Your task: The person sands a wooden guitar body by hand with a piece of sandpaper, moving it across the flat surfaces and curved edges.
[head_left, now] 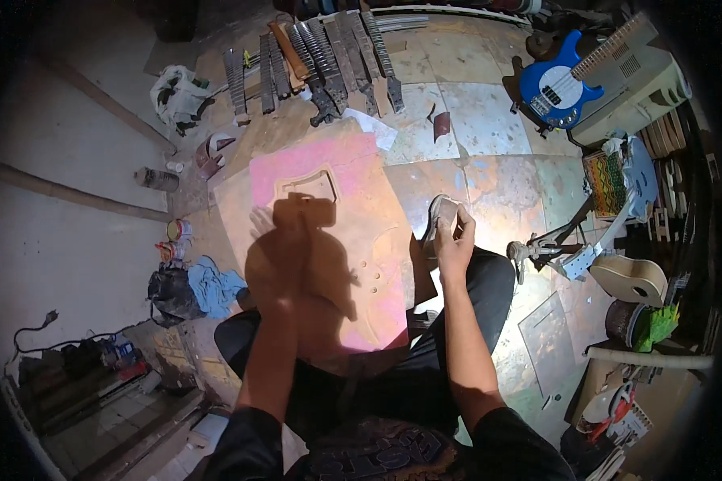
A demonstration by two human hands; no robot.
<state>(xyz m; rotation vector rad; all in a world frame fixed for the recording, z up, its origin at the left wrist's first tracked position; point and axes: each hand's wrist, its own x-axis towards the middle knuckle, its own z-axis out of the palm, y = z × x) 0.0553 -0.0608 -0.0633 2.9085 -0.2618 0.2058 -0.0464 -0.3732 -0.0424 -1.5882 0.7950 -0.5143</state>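
Note:
A flat wooden slab [359,216], tinted pink along its edges, lies across my lap and the floor in front of me. It has a cut recess near its far end and several small holes on the right. A dark shadow covers much of its middle. My left hand [262,222] rests on the slab's left edge, its visible fingers spread, the rest dim in shadow. Off the slab's right side, my right hand [456,240] pinches a small grey-brown pad [447,212], perhaps sandpaper. Beneath it sits a dark rounded shape with a pale rim that I cannot make out.
Several guitar necks [321,60] lie in a row at the far side. A blue electric guitar [561,84] leans at the far right. On the right are a clamp-like metal tool [529,250] and a pale guitar body [630,279]. A blue cloth [214,286] and tins [176,230] lie left.

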